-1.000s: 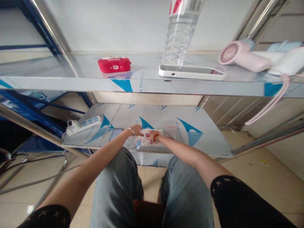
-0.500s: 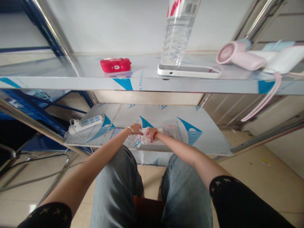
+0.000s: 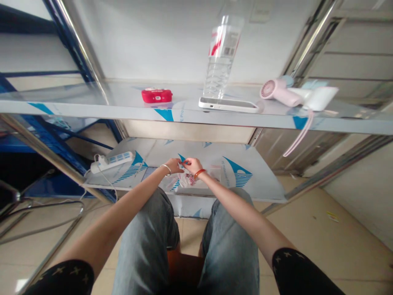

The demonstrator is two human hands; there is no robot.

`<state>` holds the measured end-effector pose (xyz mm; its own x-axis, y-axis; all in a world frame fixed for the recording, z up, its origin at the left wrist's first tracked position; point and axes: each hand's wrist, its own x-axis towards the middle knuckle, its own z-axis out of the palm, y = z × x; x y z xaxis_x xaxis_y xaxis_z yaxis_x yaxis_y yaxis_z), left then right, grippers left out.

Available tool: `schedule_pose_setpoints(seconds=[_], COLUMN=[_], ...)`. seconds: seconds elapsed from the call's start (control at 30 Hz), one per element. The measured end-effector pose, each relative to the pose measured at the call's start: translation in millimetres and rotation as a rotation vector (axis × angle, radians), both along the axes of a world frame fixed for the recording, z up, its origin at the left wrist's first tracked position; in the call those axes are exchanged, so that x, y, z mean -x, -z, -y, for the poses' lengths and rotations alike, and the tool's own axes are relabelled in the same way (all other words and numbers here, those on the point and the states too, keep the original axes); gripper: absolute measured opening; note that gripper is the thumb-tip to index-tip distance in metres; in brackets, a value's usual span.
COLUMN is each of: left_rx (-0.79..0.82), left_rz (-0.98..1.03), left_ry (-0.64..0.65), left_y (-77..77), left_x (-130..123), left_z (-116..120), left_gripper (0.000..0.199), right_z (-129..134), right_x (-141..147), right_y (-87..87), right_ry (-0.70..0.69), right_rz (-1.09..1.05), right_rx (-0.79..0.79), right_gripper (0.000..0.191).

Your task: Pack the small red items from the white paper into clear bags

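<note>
My left hand (image 3: 175, 165), with a silver bangle at its wrist, and my right hand (image 3: 194, 165), with an orange-red bracelet, meet fingertip to fingertip over the lower shelf (image 3: 153, 152). The fingers of both are pinched, and whatever lies between them is too small to make out. Just below my right hand is a cluster of small pink and dark red bits (image 3: 190, 179), perhaps beads. Crumpled clear plastic (image 3: 183, 181) lies under the hands. Beside my right wrist rests a flat clear bag (image 3: 216, 170) with a reddish strip along its top.
A white power strip (image 3: 113, 161) with its cord lies at the lower shelf's left. On the upper shelf (image 3: 129, 110) stand a red case (image 3: 156, 96), a water bottle (image 3: 220, 65), a phone (image 3: 229, 105) and a pink handheld fan (image 3: 281, 92) with a dangling strap.
My right hand has risen off the crumpled plastic to my left hand's fingertips, uncovering the pink cluster. My left hand has hardly moved. The camera view has shifted, showing more of the bottle.
</note>
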<state>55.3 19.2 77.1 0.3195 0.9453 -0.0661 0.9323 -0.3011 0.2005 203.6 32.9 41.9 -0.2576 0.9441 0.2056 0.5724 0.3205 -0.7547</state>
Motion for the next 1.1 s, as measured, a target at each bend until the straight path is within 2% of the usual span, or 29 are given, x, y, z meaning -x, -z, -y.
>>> schedule_pose_setpoints(seconds=[0.13, 0.27, 0.5, 0.6, 0.73, 0.8, 0.9, 1.0, 1.1], left_rx=[-0.036, -0.019, -0.044, -0.058, -0.073, -0.081, -0.111, -0.172, -0.062], left_rz=[0.026, 0.1, 0.257, 0.391, 0.5, 0.541, 0.608, 0.731, 0.99], left_ry=[-0.001, -0.017, -0.052, -0.068, -0.086, -0.075, -0.066, -0.046, -0.024], left_y=[8.8, 14.2, -10.6, -14.2, -20.6, -27.0, -35.4, -36.2, -32.0], left_x=[-10, -11, -11, -15, -18, -17, -11, -2, -1], left_z=[18, 29, 44, 59, 74, 79, 83, 87, 95], left_gripper=[0.041, 0.038, 0.035, 0.032, 0.033, 0.034, 0.039, 0.038, 0.032], right_z=[14, 26, 72, 91, 106, 111, 119, 127, 133], right_x=[-7, -16, -23, -20, -11, -7, -4, -5, -12], right_y=[-3.2, -7.1, -15.5, -12.1, -11.9, -16.6, -28.0, -39.9, -48.8], right_ry=[0.003, -0.043, -0.092, -0.053, 0.154, 0.204, 0.236, 0.239, 0.209], right_rz=[0.163, 0.219, 0.158, 0.018, -0.251, -0.33, -0.42, -0.55, -0.71], right_rx=[0.005, -0.002, -0.107, -0.159, -0.106, -0.095, -0.11, -0.049, 0.098], right_gripper=[0.012, 0.014, 0.048, 0.054, 0.047, 0.047, 0.043, 0.041, 0.038])
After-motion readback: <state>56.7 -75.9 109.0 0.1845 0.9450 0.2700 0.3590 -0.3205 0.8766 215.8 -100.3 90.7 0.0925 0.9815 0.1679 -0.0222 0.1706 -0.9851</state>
